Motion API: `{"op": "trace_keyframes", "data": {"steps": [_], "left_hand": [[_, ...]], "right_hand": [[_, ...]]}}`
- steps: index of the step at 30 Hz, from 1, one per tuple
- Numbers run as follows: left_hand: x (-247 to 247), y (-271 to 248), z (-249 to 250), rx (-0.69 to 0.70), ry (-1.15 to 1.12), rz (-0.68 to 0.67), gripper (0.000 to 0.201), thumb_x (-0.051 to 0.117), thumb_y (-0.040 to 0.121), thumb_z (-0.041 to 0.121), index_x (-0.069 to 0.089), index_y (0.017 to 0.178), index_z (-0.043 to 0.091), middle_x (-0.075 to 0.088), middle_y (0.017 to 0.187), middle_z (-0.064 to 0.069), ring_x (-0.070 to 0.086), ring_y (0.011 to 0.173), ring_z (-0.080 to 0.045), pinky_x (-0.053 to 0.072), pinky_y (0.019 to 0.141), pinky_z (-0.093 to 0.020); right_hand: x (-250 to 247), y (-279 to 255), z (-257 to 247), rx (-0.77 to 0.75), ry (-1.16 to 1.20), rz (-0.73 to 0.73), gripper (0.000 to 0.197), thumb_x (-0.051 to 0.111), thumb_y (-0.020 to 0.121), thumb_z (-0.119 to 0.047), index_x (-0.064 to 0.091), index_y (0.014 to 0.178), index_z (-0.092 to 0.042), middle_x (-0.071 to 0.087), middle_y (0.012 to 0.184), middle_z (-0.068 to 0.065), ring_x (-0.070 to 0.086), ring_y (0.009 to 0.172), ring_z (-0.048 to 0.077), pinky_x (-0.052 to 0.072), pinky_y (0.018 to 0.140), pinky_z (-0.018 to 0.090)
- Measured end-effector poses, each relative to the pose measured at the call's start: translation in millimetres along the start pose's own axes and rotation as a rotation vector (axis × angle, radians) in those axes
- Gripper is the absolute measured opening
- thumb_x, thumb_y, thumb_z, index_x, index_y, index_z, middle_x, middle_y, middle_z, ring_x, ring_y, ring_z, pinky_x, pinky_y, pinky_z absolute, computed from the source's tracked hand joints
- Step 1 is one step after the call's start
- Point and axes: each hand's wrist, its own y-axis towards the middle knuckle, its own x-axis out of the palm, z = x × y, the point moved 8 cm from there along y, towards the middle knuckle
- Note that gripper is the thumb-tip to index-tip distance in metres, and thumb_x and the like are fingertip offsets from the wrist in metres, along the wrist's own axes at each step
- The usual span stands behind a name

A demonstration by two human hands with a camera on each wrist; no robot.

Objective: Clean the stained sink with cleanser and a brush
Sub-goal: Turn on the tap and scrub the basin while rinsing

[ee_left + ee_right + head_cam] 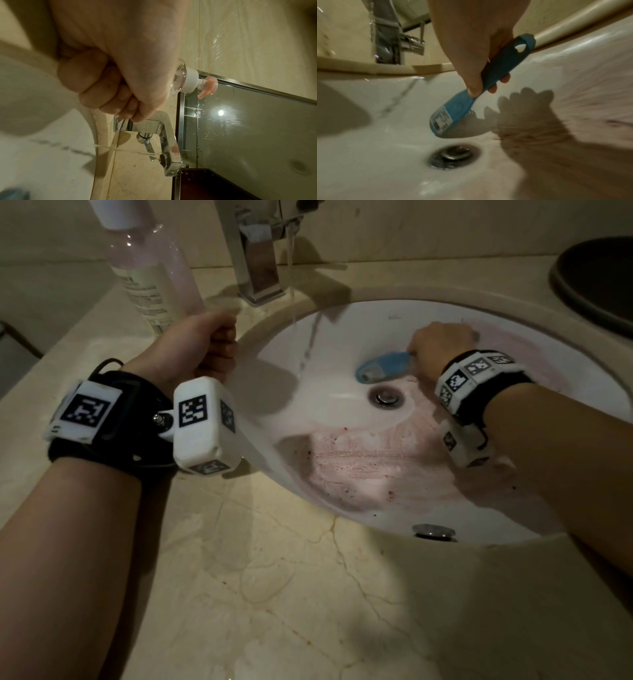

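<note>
Our right hand point(471, 56) grips the blue plastic scrubbing brush point(453, 112) at twelve o'clock of the drain point(387, 397) in the white oval sink point(342, 344); our left hand point(195, 344) is fisted, empty. Water runs (thinly) and may rinse cleanser off the pink stains point(359, 467) unscrubbed.

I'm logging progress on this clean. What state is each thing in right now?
Faucet: running.
Sink: wet, pink stains on near and right walls.
Drain: stopper state unclear.
Brush: gripped by right hand, head beside drain.
Left hand: curled, empty.
Pump bottle: upright, part full.
</note>
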Motion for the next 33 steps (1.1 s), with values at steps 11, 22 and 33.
{"op": "trace_keyframes", "data": {"steps": [11,22,33], "left_hand": [[3,0,-2,-0.016,-0.018,-0.014,0.042,0.032,0.097,0.025,0.020,0.057,0.023,0.020,0.038,0.011,0.015,0.027,-0.002,0.009,0.027,-0.013],[1,1,-1,-0.029,0.011,-0.001,0.042,0.031,0.097,0.025,0.021,0.057,0.023,0.021,0.038,0.011,0.016,0.026,-0.002,0.008,0.030,-0.011],[0,8,-7,-0.065,0.024,-0.045,0.058,0.029,0.098,0.026,0.030,0.040,0.021,0.022,0.042,0.010,0.019,0.027,-0.002,0.010,0.031,-0.009]], "right_hand": [[-5,-17,-72,-0.124,0.191,-0.015,0.024,0.053,0.091,-0.010,0.059,0.112,-0.001,0.059,0.110,0.021,0.060,0.099,0.038,0.046,0.077,0.038],[-8,-9,-28,-0.021,0.230,-0.049,0.025,0.053,0.092,-0.017,0.061,0.110,-0.001,0.060,0.106,0.022,0.060,0.095,0.036,0.041,0.072,0.034],[0,-38,-110,-0.517,0.433,-0.331,0.019,0.055,0.092,-0.018,0.071,0.099,-0.011,0.066,0.075,0.005,0.059,0.070,0.020,0.044,0.069,0.025]]}}
